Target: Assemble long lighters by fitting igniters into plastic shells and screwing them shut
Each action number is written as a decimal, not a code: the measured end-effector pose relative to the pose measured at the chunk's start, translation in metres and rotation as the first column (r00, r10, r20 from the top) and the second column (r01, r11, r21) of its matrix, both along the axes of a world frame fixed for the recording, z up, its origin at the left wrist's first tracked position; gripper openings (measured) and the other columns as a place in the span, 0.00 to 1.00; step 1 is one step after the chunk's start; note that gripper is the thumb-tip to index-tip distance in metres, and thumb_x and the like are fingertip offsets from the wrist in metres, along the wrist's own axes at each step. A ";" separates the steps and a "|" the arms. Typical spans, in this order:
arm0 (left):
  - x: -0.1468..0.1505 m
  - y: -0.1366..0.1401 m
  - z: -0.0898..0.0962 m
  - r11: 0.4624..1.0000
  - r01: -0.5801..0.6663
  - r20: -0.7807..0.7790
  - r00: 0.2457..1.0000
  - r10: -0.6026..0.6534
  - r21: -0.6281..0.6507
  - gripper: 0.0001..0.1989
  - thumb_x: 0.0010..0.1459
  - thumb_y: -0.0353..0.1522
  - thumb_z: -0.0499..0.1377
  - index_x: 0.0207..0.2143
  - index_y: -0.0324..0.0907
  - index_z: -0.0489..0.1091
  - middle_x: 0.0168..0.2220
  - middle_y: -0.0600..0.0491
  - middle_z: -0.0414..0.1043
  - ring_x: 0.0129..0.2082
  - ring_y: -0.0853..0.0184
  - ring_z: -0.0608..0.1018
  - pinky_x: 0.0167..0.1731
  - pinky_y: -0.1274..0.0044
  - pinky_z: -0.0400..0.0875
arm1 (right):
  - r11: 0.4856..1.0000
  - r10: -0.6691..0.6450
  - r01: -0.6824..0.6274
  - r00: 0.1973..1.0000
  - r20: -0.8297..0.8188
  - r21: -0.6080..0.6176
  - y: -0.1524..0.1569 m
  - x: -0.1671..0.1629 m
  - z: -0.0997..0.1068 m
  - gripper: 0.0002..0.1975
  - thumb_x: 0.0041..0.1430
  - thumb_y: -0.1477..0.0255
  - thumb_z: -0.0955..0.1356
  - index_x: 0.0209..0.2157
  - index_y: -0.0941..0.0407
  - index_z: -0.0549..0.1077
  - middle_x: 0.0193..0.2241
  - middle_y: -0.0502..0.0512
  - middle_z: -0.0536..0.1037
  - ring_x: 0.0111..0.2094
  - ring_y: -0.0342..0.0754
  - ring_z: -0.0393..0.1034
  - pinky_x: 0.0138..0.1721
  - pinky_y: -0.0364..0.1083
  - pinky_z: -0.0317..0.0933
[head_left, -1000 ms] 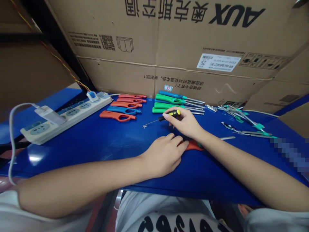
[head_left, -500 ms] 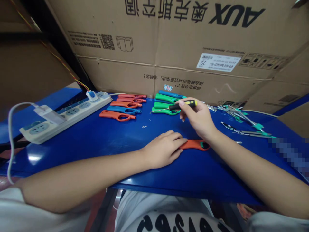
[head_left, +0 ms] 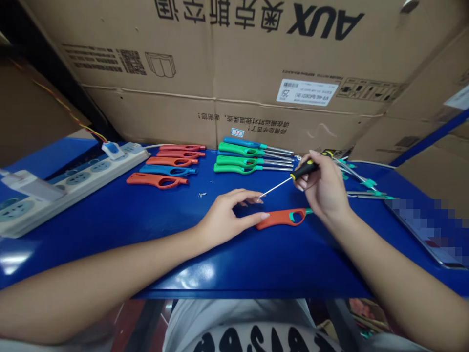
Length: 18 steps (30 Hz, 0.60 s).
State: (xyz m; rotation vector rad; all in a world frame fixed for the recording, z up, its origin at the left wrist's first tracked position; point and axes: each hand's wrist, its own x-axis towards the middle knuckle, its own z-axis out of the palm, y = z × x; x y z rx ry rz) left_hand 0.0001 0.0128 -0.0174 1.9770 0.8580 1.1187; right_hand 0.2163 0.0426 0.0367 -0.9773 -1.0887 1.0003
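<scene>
My right hand [head_left: 324, 183] grips a screwdriver [head_left: 306, 171] by its black and yellow handle, its thin shaft slanting down to the left. The tip meets the fingertips of my left hand [head_left: 227, 215]; whether a screw is there is too small to tell. My left thumb is stretched out apart from the fingers, at the near end of an orange gas lighter [head_left: 278, 219]. That lighter lies on the blue table with a teal trigger in its loop and a teal piece at its right end, partly behind my right wrist.
Orange and blue lighter shells [head_left: 157, 181] lie in a row at left; green and blue lighters with metal tubes [head_left: 238, 168] lie behind my hands. Small screws [head_left: 202, 195] are loose on the table [head_left: 176, 274]. A power strip [head_left: 76, 181] stands left, metal tubes [head_left: 366, 194] right, a cardboard box [head_left: 242, 58] behind.
My right hand has brought the screwdriver lower and to the right, its tip now at my left fingers. My left hand has lifted its fingers off the orange lighter and spread them. The view has shifted.
</scene>
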 end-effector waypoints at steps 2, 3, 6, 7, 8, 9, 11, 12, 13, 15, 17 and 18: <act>0.000 -0.001 0.004 1.000 -0.017 0.026 1.000 0.017 0.016 0.15 0.55 0.34 0.71 0.45 0.41 0.78 0.42 0.49 0.82 0.42 0.64 0.82 0.43 0.74 0.77 | 0.999 0.031 -0.031 1.000 0.001 -0.012 0.000 0.001 -0.003 0.14 0.57 0.59 0.70 0.26 0.52 0.66 0.17 0.44 0.59 0.16 0.41 0.54 0.17 0.42 0.53; 0.000 -0.002 0.005 0.999 -0.029 0.032 0.999 0.028 0.025 0.14 0.54 0.34 0.71 0.43 0.41 0.79 0.41 0.49 0.82 0.41 0.64 0.82 0.42 0.74 0.77 | 0.999 0.044 -0.044 0.999 0.008 -0.018 0.001 0.001 -0.004 0.15 0.57 0.58 0.70 0.26 0.52 0.66 0.17 0.43 0.59 0.16 0.41 0.54 0.17 0.42 0.53; 0.000 -0.003 0.008 0.996 -0.080 0.030 0.996 0.078 0.043 0.08 0.56 0.32 0.70 0.39 0.41 0.80 0.37 0.51 0.82 0.38 0.65 0.82 0.40 0.75 0.77 | 0.998 0.059 -0.059 0.998 0.019 -0.039 0.001 0.000 -0.007 0.16 0.57 0.56 0.70 0.26 0.52 0.66 0.16 0.43 0.58 0.15 0.41 0.54 0.17 0.43 0.53; 0.000 -0.004 0.009 0.994 -0.093 0.028 0.995 0.092 0.049 0.06 0.57 0.32 0.69 0.38 0.42 0.80 0.37 0.51 0.82 0.37 0.65 0.82 0.40 0.74 0.77 | 0.997 0.060 -0.059 0.998 0.016 -0.043 0.002 0.000 -0.008 0.16 0.57 0.55 0.70 0.26 0.52 0.66 0.16 0.42 0.58 0.15 0.40 0.54 0.17 0.43 0.53; 0.000 -0.004 0.009 0.993 -0.101 0.028 0.995 0.099 0.058 0.04 0.58 0.32 0.68 0.37 0.42 0.81 0.36 0.51 0.82 0.37 0.65 0.82 0.40 0.74 0.77 | 0.997 0.060 -0.059 0.998 0.012 -0.045 0.002 0.000 -0.008 0.17 0.57 0.55 0.70 0.26 0.52 0.66 0.16 0.42 0.59 0.15 0.40 0.54 0.17 0.43 0.53; 0.000 -0.004 0.009 0.992 -0.104 0.032 0.994 0.102 0.070 0.03 0.58 0.31 0.68 0.36 0.43 0.81 0.36 0.52 0.83 0.37 0.65 0.82 0.41 0.74 0.77 | 0.997 0.061 -0.060 0.998 0.010 -0.046 0.002 0.000 -0.009 0.17 0.57 0.55 0.70 0.26 0.52 0.66 0.16 0.42 0.59 0.15 0.40 0.53 0.17 0.42 0.53; -0.001 -0.004 0.009 0.991 -0.105 0.037 0.994 0.102 0.086 0.02 0.59 0.31 0.68 0.36 0.43 0.81 0.35 0.52 0.83 0.36 0.65 0.82 0.41 0.74 0.77 | 0.997 0.067 -0.067 0.998 0.011 -0.048 0.003 0.000 -0.010 0.17 0.57 0.55 0.70 0.26 0.52 0.66 0.15 0.42 0.59 0.15 0.40 0.54 0.17 0.42 0.53; -0.001 -0.004 0.009 0.991 -0.103 0.040 0.994 0.100 0.090 0.02 0.59 0.31 0.68 0.35 0.43 0.81 0.35 0.53 0.83 0.35 0.66 0.82 0.40 0.74 0.77 | 0.996 0.070 -0.070 0.997 0.013 -0.049 0.003 0.001 -0.011 0.17 0.57 0.55 0.70 0.26 0.52 0.66 0.15 0.42 0.59 0.15 0.40 0.54 0.17 0.42 0.54; -0.001 -0.004 0.009 0.991 -0.102 0.044 0.994 0.099 0.090 0.02 0.59 0.31 0.68 0.35 0.43 0.82 0.35 0.53 0.83 0.35 0.66 0.82 0.39 0.74 0.77 | 0.996 0.072 -0.071 0.997 0.015 -0.050 0.004 0.001 -0.011 0.17 0.57 0.55 0.70 0.26 0.52 0.66 0.15 0.42 0.59 0.15 0.40 0.54 0.17 0.42 0.54; -0.001 -0.004 0.009 0.991 -0.101 0.049 0.994 0.097 0.085 0.02 0.59 0.30 0.68 0.35 0.43 0.82 0.34 0.53 0.83 0.34 0.67 0.82 0.38 0.75 0.77 | 0.996 0.073 -0.073 0.997 0.010 -0.055 0.004 0.001 -0.012 0.17 0.57 0.55 0.70 0.26 0.52 0.66 0.15 0.42 0.59 0.15 0.40 0.54 0.17 0.42 0.54; -0.001 -0.004 0.009 0.991 -0.099 0.051 0.994 0.095 0.085 0.02 0.59 0.29 0.68 0.35 0.43 0.82 0.34 0.54 0.84 0.34 0.67 0.82 0.38 0.76 0.77 | 0.996 0.072 -0.072 0.997 -0.011 -0.058 0.004 0.001 -0.012 0.16 0.57 0.56 0.70 0.26 0.52 0.67 0.15 0.43 0.59 0.15 0.40 0.55 0.17 0.42 0.54; -0.001 -0.004 0.009 0.991 -0.099 0.049 0.994 0.095 0.085 0.02 0.58 0.29 0.68 0.34 0.43 0.82 0.34 0.54 0.84 0.34 0.67 0.82 0.38 0.76 0.77 | 0.996 0.069 -0.070 0.997 -0.021 -0.055 0.004 0.001 -0.012 0.16 0.56 0.57 0.71 0.25 0.52 0.67 0.15 0.43 0.59 0.15 0.40 0.55 0.17 0.42 0.54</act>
